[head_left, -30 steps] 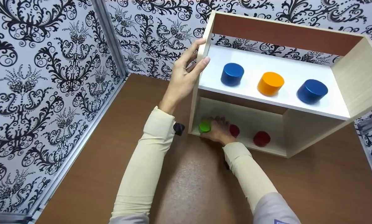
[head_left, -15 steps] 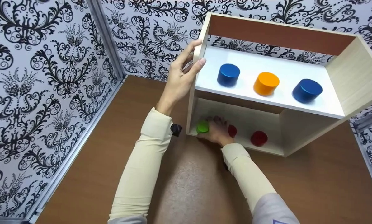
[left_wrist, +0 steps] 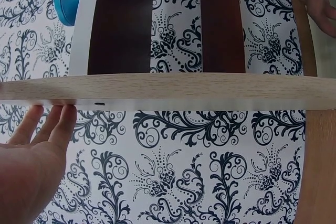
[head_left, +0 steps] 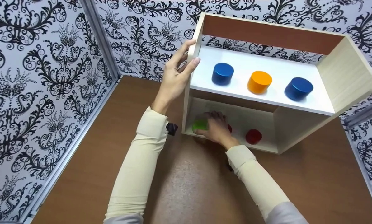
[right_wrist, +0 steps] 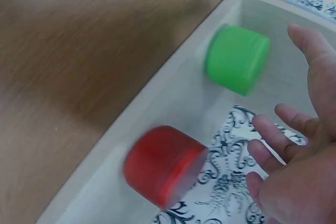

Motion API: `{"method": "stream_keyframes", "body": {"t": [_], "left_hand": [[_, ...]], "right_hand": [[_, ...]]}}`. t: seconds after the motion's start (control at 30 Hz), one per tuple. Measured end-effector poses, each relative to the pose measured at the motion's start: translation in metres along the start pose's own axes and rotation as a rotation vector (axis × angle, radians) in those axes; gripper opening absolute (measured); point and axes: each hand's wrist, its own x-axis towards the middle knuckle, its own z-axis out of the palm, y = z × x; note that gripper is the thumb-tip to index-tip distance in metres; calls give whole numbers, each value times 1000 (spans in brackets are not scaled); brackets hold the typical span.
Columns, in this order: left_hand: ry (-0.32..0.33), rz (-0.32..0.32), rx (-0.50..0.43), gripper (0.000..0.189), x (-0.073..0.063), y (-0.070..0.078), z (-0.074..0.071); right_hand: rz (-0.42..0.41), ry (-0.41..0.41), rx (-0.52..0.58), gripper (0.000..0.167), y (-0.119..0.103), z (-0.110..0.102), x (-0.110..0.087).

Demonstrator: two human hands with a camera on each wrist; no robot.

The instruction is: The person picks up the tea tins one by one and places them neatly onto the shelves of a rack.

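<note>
My left hand (head_left: 173, 79) holds the left side panel (left_wrist: 173, 87) of a small two-level wooden shelf (head_left: 350, 77). Three of its fingertips touch the panel's outer face in the left wrist view. Inside the lower compartment, my right hand (head_left: 218, 129) spreads its fingers beside a green cylinder (right_wrist: 236, 59). A gap shows between them in the right wrist view. Near that hand sits a red cylinder (right_wrist: 163, 166), mostly hidden behind it in the head view. Another red cylinder (head_left: 253, 137) stands farther right on the same level.
On the white upper shelf board stand a blue cylinder (head_left: 222, 74), an orange cylinder (head_left: 259, 82) and a second blue cylinder (head_left: 299, 89). The shelf rests on a brown table (head_left: 186, 186). Patterned walls (head_left: 42, 77) enclose the left and back.
The right hand's fingers have spread away from the green cylinder, which stays at the left of the lower compartment. The left hand keeps its place on the panel. The head view has shifted slightly.
</note>
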Motion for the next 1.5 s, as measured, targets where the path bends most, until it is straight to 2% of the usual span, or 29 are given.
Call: {"method": "stream_keyframes", "body": {"t": [0.23, 0.43, 0.53, 0.77, 0.83, 0.97, 1.07, 1.3, 1.5], "left_hand": [[0, 5, 12, 50, 1, 2, -3], [-11, 1, 5, 54, 1, 5, -4], [-22, -12, 33, 58, 0, 8, -6], [-48, -20, 109, 60, -8, 15, -12], [-45, 0, 166, 56, -12, 15, -16], [-30, 81, 366, 49, -23, 13, -26], [-17, 108, 482, 48, -35, 10, -35], [2, 60, 668, 50, -69, -6, -53], [-36, -1, 861, 52, -95, -23, -66]], "right_hand": [[-42, 17, 72, 65, 2, -17, -17], [-102, 107, 56, 59, 12, -31, -39], [-122, 143, 41, 56, 18, -37, -49], [-100, 148, 19, 56, 29, -50, -73], [-98, 148, 20, 56, 32, -53, -79], [-106, 174, 4, 57, 42, -59, -94], [-116, 209, -19, 60, 52, -63, -105], [-166, 311, -86, 60, 77, -68, -133], [-133, 333, -112, 59, 98, -73, -163]]}}
